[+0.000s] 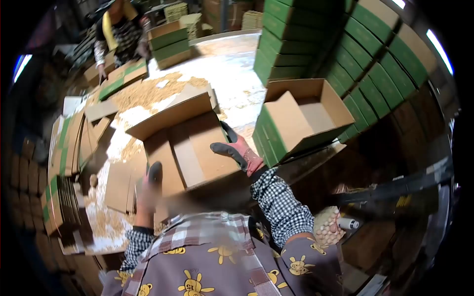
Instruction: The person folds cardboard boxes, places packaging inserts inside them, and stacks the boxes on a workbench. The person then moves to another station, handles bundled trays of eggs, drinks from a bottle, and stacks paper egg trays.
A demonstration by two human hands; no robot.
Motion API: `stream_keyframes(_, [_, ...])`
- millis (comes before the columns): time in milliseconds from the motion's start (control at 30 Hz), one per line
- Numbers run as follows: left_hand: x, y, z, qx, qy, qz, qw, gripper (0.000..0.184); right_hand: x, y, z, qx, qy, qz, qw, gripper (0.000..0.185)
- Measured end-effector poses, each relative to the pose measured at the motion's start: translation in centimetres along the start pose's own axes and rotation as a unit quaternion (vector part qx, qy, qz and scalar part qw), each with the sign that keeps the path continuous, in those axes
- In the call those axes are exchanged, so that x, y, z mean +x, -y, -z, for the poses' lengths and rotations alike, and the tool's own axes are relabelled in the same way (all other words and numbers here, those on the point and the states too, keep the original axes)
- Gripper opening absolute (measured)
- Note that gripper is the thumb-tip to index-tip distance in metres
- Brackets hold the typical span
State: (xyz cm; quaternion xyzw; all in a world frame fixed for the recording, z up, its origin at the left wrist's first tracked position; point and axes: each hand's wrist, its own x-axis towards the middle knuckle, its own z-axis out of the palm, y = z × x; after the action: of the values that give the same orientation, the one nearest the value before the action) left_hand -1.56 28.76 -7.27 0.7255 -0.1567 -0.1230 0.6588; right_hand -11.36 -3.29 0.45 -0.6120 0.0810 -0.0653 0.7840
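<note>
Clothing (197,251) below the carton (205,135), we gripped its erected wall, right hand (242,149) half-curled; left hand's (149,190) hold was indeterminable; leftward blanks (120,183) lay unformed

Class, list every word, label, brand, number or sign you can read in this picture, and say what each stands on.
"15": seems to read so, on a yellow bear figure on the wearer's clothing.
Stacked green boxes: faint marks, too small to read.
White bottle: marks too small to read.
No other text is legible.
</note>
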Motion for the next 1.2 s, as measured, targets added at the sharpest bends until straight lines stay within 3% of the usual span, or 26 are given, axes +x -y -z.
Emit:
stream_keyframes(33, [1.0, 2.1, 1.6, 0.138, 0.038, -0.150, 0.978, 0.028, 0.0, 1.2, 0.2, -0.066, -0.021, 0.020, 0.997, 0.085])
stream_keyframes(67, [2.6, 3.6, 1.9, 0.139, 0.047, -0.156, 0.977, 0.028, -0.8, 3.5, 1.6, -0.054, -0.036, 0.052, 0.997, 0.078])
stream_keyframes(133, [4.6, 6.0, 3.2, -0.194, 0.082, -0.036, 0.977, 0.042, -4.5, 7.7, 4.3, -0.016, -0.052, 0.088, 0.995, 0.066])
stream_keyframes(167, [1.7, -6.7, -5.0, -0.147, 0.124, -0.046, 0.980, 0.045, -6.7, 9.7, 6.8, 0.003, -0.052, 0.103, 0.993, 0.060])
stream_keyframes(200, [3.0, -5.4, -6.2, -0.103, 0.122, -0.138, 0.977, 0.044, -8.2, 11.3, 8.8, 0.001, -0.056, 0.109, 0.992, 0.060])
stream_keyframes(233, [4.1, -4.1, -7.4, -0.059, 0.117, -0.229, 0.964, 0.044, -9.5, 12.7, 10.6, -0.118, -0.284, 0.277, 0.910, 0.040])
stream_keyframes(267, [4.8, -5.5, -9.5, -0.264, 0.206, -0.174, 0.926, 0.047, -10.9, 13.5, 12.0, -0.224, -0.483, 0.416, 0.737, 0.029])
stream_keyframes(300, [5.3, -8.0, -13.7, -0.451, 0.286, -0.105, 0.839, 0.050, -11.6, 11.5, 16.1, -0.014, -0.507, 0.398, 0.765, 0.033])
stream_keyframes(333, [4.5, -12.4, -17.8, -0.366, 0.193, -0.050, 0.909, 0.055, -12.2, 7.0, 23.5, -0.256, -0.487, 0.373, 0.747, 0.039])
stream_keyframes(367, [3.7, -16.0, -22.0, -0.274, 0.094, 0.004, 0.957, 0.059, -10.5, 2.6, 26.8, -0.257, -0.489, 0.377, 0.744, 0.039])
stream_keyframes(433, [3.6, -16.6, -28.1, -0.312, 0.145, 0.064, 0.937, 0.065, -8.2, -3.6, 31.2, -0.002, -0.569, 0.295, 0.768, 0.058])
stream_keyframes(500, [5.1, -17.7, -32.3, -0.159, 0.184, 0.209, 0.947, 0.073, -9.3, 1.9, 24.5, -0.075, -0.573, 0.252, 0.776, 0.062])
stream_keyframes(533, [5.7, -18.0, -32.9, -0.146, 0.191, 0.228, 0.944, 0.074, -9.2, 1.7, 23.4, -0.027, -0.549, 0.350, 0.758, 0.061])
stream_keyframes(633, [8.1, -16.7, -30.9, -0.138, 0.291, 0.279, 0.905, 0.067, -12.2, -9.5, 35.9, -0.490, -0.556, 0.267, 0.616, 0.050])
stream_keyframes(667, [8.6, -15.0, -27.7, -0.156, 0.338, 0.253, 0.893, 0.068, -12.9, -10.9, 33.5, -0.486, -0.526, 0.253, 0.650, 0.050])
stream_keyframes(733, [8.0, -12.6, -19.6, -0.063, 0.323, 0.136, 0.934, 0.070, -15.3, -7.6, 28.2, -0.030, -0.466, 0.244, 0.850, 0.045])
stream_keyframes(767, [6.2, -11.5, -15.3, 0.055, 0.265, 0.056, 0.961, 0.069, -16.7, -7.1, 26.4, 0.204, -0.407, 0.204, 0.866, 0.045])
stream_keyframes(800, [4.0, -8.6, -11.0, 0.318, 0.126, -0.008, 0.940, 0.066, -18.0, -14.1, 26.1, 0.088, -0.407, 0.098, 0.904, 0.048])
stream_keyframes(833, [1.5, -5.2, -8.0, 0.554, -0.015, -0.068, 0.830, 0.063, -19.1, -21.1, 25.7, -0.059, -0.383, -0.012, 0.922, 0.053])
stream_keyframes(867, [-1.8, -3.5, -7.1, 0.620, 0.067, -0.001, 0.782, 0.064, -20.2, -27.7, 25.1, -0.191, -0.336, -0.103, 0.917, 0.059])
stream_keyframes(900, [-5.6, -1.5, -6.3, 0.670, 0.154, 0.074, 0.723, 0.065, -17.0, -24.3, 16.5, 0.226, -0.372, -0.240, 0.868, 0.076])
stream_keyframes(933, [-8.7, 9.4, -2.3, 0.768, 0.076, -0.222, 0.596, 0.076, -15.1, -20.1, 10.0, 0.009, -0.337, -0.215, 0.917, 0.080])
stream_keyframes(967, [-8.0, 5.9, -3.0, 0.777, 0.113, -0.230, 0.575, 0.077, -13.2, -16.4, 5.5, -0.203, -0.283, -0.170, 0.922, 0.083])
stream_keyframes(1033, [-6.0, -4.2, -4.4, 0.661, 0.257, -0.050, 0.703, 0.069, -9.1, -9.8, 0.9, -0.274, -0.287, -0.054, 0.916, 0.085])
stream_keyframes(1133, [-5.2, -18.9, -1.7, 0.471, 0.347, -0.078, 0.807, 0.068, -6.5, -2.8, 0.6, -0.164, -0.287, 0.116, 0.937, 0.097])
stream_keyframes(1200, [-4.6, -19.2, 1.5, 0.291, 0.383, -0.109, 0.870, 0.058, -3.6, 3.2, -2.7, -0.114, -0.123, 0.219, 0.961, 0.090])
